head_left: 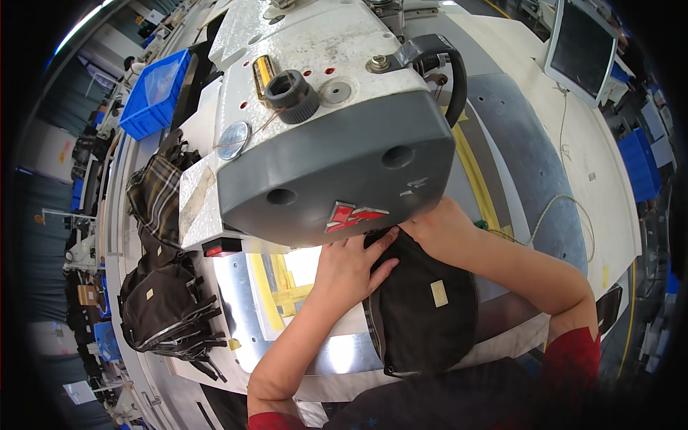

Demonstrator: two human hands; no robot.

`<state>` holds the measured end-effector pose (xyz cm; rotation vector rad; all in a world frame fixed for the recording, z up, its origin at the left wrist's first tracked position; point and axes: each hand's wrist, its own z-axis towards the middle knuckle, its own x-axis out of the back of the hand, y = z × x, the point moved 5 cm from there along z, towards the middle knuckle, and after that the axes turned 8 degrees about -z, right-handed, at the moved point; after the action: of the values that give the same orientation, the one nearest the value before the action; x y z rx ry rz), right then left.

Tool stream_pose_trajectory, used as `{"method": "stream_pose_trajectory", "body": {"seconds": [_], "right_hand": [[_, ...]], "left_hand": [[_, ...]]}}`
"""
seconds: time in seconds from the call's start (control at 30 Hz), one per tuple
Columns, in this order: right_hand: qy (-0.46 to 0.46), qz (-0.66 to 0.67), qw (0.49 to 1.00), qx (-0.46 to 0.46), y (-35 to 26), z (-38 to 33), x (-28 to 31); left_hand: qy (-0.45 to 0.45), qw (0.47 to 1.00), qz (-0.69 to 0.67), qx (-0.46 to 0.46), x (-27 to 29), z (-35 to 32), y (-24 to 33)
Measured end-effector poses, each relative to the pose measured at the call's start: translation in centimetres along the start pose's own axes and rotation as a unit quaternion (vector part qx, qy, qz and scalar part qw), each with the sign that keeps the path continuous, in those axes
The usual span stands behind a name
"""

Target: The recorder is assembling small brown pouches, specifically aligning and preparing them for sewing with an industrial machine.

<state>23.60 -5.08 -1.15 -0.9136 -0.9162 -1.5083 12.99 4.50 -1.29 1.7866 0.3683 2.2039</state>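
A dark brown fabric bag piece [423,333] lies on the metal work plate in front of me, with a zipper along its left edge and a small pale yellow tag [439,293]. Above its far end hangs the bulky grey and white head of a sewing machine [337,161]. My left hand [347,269] rests on the piece's upper left edge, thumb and forefinger spread, other fingertips partly under the machine. Bent inward from the right, my right hand [433,229] is at the piece's upper right edge. Its fingers are hidden behind the machine head, as is the needle area.
Finished-looking dark bags [161,308] are heaped on the left, beside plaid fabric [156,190]. A blue bin [154,93] stands at far left. Yellow tape strips [290,290] mark the plate. On the right are a thin cord [566,199] and a monitor [582,51].
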Motion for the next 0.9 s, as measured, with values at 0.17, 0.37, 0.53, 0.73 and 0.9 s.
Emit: {"method": "stream_pose_trajectory", "body": {"seconds": [0.17,0.37,0.53,0.73,0.9], "right_hand": [[0.014,-0.006,1.0,0.001,0.0,0.0,-0.2],[0.037,0.001,0.999,0.003,0.1,-0.1,0.2],[0.037,0.004,0.999,0.003,0.1,-0.2,0.0],[0.032,0.002,0.999,-0.001,0.1,-0.2,0.1],[0.015,0.006,1.0,-0.002,0.0,-0.3,-0.2]], "left_hand": [[-0.005,1.0,-0.016,0.004,0.0,-0.2,0.0],[0.009,1.0,0.014,-0.011,0.8,0.1,0.7],[0.021,1.0,-0.003,0.006,0.7,0.1,1.0],[0.011,0.999,0.029,-0.011,0.7,0.4,1.2],[0.02,0.999,0.034,-0.012,0.6,0.3,1.2]]}}
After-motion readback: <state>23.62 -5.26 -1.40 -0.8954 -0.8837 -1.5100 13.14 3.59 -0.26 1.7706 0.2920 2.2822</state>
